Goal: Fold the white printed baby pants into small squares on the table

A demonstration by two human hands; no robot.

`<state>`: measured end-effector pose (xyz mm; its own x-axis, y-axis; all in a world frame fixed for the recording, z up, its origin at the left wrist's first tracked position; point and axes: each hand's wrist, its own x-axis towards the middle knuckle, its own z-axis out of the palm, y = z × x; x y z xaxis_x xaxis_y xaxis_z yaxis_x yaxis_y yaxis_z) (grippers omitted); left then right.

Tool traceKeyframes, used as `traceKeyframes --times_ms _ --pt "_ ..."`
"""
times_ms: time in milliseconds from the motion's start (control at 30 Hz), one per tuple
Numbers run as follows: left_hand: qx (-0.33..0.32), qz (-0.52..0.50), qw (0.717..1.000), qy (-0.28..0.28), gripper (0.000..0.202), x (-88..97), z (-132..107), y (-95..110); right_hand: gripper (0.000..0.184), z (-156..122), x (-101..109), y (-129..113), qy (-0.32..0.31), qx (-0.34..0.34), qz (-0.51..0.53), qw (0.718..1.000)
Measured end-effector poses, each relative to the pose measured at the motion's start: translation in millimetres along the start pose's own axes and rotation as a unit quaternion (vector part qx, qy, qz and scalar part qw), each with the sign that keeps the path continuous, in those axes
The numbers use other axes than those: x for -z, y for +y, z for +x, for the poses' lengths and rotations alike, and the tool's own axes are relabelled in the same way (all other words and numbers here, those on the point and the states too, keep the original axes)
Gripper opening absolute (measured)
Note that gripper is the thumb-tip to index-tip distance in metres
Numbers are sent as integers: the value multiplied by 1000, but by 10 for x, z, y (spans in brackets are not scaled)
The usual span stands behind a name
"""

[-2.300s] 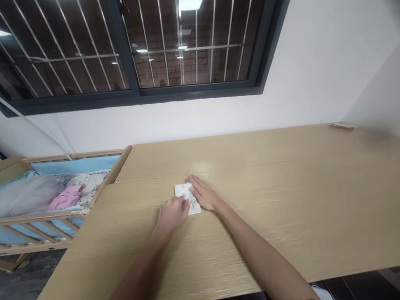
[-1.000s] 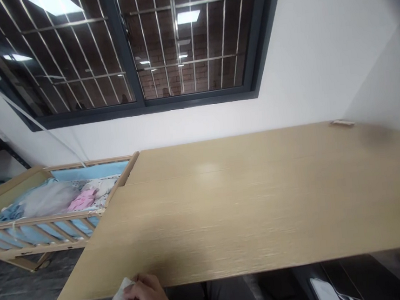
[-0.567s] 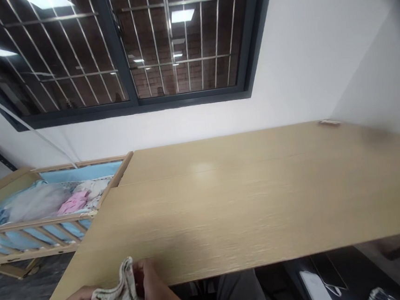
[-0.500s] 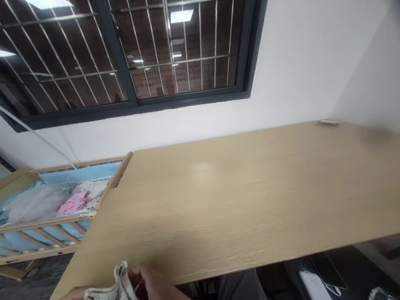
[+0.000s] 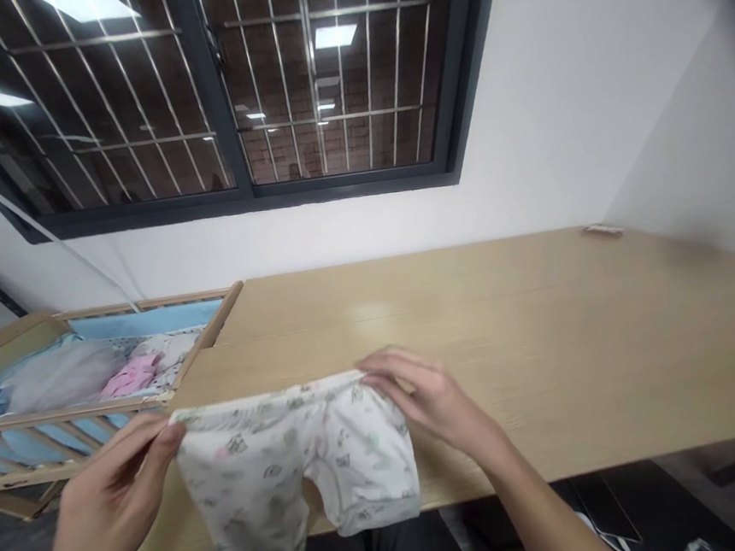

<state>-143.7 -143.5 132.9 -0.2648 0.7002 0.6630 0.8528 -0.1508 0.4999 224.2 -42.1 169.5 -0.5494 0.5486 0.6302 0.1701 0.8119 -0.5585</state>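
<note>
A small pair of white shorts (image 5: 249, 474) with a faint green and pink print hangs stretched between my hands, above the near edge of the wooden table (image 5: 478, 360). My left hand (image 5: 120, 494) pinches the left end of the waistband between thumb and fingers. At the right end of the waistband, my right hand (image 5: 426, 390) grips the fabric, slightly blurred. Both legs of the shorts drop down over the table's front edge, with a gap between them.
A wooden crib (image 5: 64, 413) with blue lining stands left of the table, holding a pink cloth (image 5: 133, 376) and other bedding. Behind is a barred window (image 5: 331, 90). A small flat object (image 5: 603, 230) lies at the table's far right corner. Dark items lie below the table at right.
The shorts were bunched up at the lower left between both hands. Now they are raised and spread wide, with my right hand moved up and to the right.
</note>
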Motion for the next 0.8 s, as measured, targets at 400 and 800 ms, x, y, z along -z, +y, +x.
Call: traceKeyframes --times_ms 400,800 --pt "15 118 967 -225 37 -2054 609 -312 23 234 -432 2141 -19 -222 -137 965" --pt "93 228 927 -283 36 -2739 967 -284 22 501 -693 2993 27 -316 -138 938"
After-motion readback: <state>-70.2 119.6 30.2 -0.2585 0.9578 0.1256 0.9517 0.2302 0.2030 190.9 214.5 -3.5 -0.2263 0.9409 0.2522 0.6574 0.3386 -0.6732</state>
